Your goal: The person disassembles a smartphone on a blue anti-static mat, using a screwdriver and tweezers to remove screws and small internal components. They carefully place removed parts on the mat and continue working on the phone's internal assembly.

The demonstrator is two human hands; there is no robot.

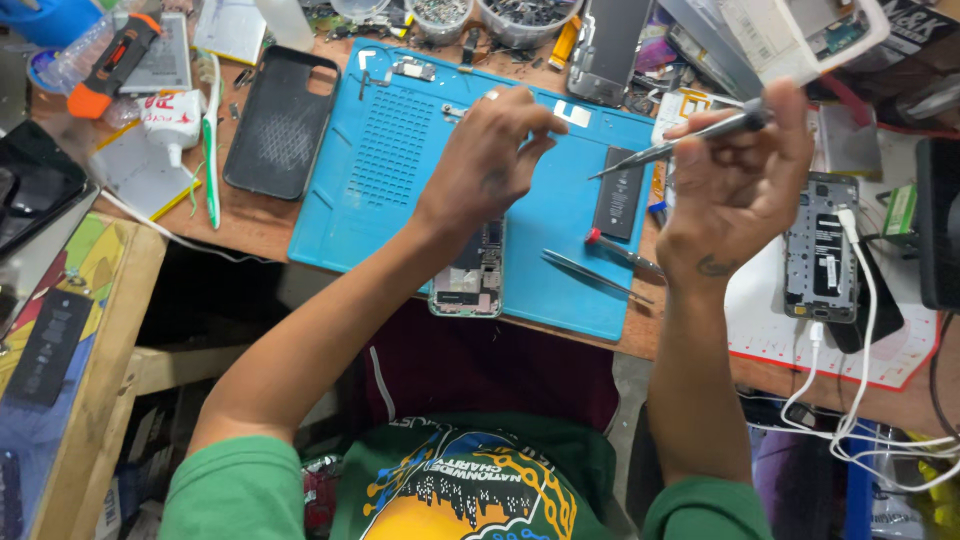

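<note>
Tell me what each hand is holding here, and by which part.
The right hand grips a slim metal screwdriver by its handle end. The left hand pinches its fingertips together; whether anything is between them cannot be told.

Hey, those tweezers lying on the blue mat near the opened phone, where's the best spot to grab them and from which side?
Judging by how the tweezers lie flat and slanted on the blue mat, probably pinch the two arms mid-length, coming straight down from above, fingers across the narrow width. The right end sits close to the red-tipped screwdriver, so stay left of it.

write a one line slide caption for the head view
Right hand holds a screwdriver above an opened phone on a blue mat; left hand pinched.
</note>
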